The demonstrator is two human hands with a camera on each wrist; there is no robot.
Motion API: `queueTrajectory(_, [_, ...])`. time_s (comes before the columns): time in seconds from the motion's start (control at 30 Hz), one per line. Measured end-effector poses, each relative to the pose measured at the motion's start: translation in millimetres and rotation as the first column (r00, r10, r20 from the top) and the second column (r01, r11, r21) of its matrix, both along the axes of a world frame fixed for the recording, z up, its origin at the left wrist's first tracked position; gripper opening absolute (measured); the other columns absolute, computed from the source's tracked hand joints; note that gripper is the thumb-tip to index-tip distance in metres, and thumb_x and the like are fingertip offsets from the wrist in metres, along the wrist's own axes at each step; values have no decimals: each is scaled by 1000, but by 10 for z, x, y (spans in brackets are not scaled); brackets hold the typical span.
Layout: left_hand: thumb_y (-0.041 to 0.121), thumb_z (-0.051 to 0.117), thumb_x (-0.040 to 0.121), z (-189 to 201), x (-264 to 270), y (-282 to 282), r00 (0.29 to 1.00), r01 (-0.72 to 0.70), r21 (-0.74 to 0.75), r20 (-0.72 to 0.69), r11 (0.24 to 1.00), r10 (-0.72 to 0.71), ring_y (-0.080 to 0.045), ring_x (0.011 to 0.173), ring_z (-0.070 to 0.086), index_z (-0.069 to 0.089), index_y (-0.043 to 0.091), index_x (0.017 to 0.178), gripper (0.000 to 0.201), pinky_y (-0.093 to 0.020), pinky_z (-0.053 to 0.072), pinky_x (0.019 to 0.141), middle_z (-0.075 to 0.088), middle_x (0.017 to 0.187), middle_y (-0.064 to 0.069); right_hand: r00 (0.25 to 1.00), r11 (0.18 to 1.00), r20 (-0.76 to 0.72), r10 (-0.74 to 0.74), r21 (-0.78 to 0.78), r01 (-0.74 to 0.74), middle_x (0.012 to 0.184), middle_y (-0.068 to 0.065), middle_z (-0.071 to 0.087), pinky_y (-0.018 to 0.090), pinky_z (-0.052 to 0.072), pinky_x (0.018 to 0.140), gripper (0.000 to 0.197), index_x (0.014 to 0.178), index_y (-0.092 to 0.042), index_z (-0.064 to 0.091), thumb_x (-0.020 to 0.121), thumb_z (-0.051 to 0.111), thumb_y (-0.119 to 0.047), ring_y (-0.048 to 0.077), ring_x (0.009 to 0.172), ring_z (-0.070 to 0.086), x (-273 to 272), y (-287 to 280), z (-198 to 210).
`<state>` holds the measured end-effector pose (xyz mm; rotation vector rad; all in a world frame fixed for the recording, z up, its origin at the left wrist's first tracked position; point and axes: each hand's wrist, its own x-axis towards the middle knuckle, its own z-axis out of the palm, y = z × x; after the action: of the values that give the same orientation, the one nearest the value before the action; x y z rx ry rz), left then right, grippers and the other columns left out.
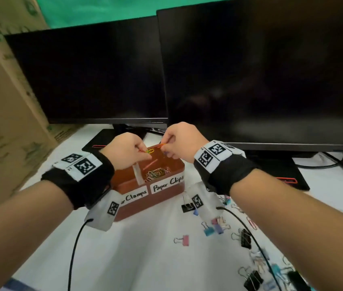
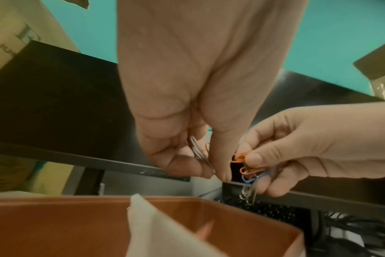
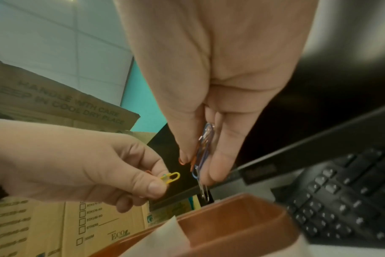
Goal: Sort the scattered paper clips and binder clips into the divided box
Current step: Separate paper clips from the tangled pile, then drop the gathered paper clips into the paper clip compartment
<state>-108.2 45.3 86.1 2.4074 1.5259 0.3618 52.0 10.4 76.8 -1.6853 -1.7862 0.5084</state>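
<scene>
Paper clips (image 1: pixel 157 172), thin looped wire, heap in the brown divided box (image 1: pixel 166 195). Above it, the left hand (image 1: pixel 126 151) pinches a yellow clip (image 3: pixel 173 177); the right hand (image 1: pixel 181 141) pinches a coloured bunch (image 3: pixel 202 153).

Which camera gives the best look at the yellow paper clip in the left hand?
The right wrist view: the yellow paper clip sticks out clearly from the left hand, against a dark background. The head view shows it only as a tiny yellow-green speck above the brown divided box. The left wrist view hides it behind the hand.
</scene>
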Motion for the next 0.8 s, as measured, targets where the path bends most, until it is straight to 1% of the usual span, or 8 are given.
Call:
queueTrajectory(0.1, [29,74,77,-132,-45,92,1000,-3,-42,-7,999,3,-13,80,61,68,16,94,22,-24,50,70,64,84,3,999,997,34,4,-82,-1,88,12,72,40,58,79,17,94,-8,68,90,58,-21,24,82,70,-192,142,-126])
queueTrajectory(0.2, [32,73,77,-211,7,99,994,54,-66,-92,996,-60,-11,91,61,64,20,109,35,-27,51,82,64,104,3,998,991,45,33,-128,-27,95,10,70,41,57,83,21,99,-13,67,93,51,-25,24,88,68,-127,86,-169])
queueTrajectory(0.33, [29,65,84,-176,190,-96,988,138,-130,-47,982,-146,-9,63,66,57,31,111,28,-24,56,56,56,104,9,1000,993,16,21,-114,-19,94,2,69,33,57,77,19,97,-16,66,93,51,-27,15,85,68,317,-216,-86])
queueTrajectory(0.47, [34,65,82,-179,489,-366,952,298,-69,96,952,-290,-3,90,61,62,32,104,22,-23,53,80,64,103,14,985,984,155,-70,-154,94,85,-7,65,19,45,70,15,97,-18,69,90,57,-25,9,77,61,923,-656,-91])
queueTrajectory(0.57, [30,63,85,-266,785,-633,910,409,-133,137,903,-391,2,80,58,62,30,103,18,-11,45,66,62,95,15,957,939,287,-34,-318,129,91,-6,64,15,43,73,18,103,-16,70,87,60,-15,10,85,58,1304,-989,-197])
queueTrajectory(0.67, [24,61,86,-448,1073,-867,860,510,-217,117,832,-497,-1,75,58,63,26,104,18,-14,47,63,60,93,13,931,884,360,51,-451,126,110,0,65,17,46,80,28,110,-15,68,84,63,-9,13,98,60,1568,-1246,-365])
queueTrajectory(0.73, [19,58,87,-590,1241,-963,829,551,-282,78,785,-554,-5,79,60,64,23,106,20,-14,51,60,59,94,10,925,869,367,102,-485,97,114,-1,63,11,43,73,31,111,-16,68,82,66,-8,6,90,56,1688,-1322,-497])
queueTrajectory(0.8, [15,55,88,-708,1419,-1000,790,591,-317,42,742,-611,-6,85,59,65,22,107,23,-5,47,54,58,98,9,915,852,375,147,-519,75,116,-2,63,14,40,73,33,111,-19,68,80,67,-9,4,87,51,1783,-1327,-583])
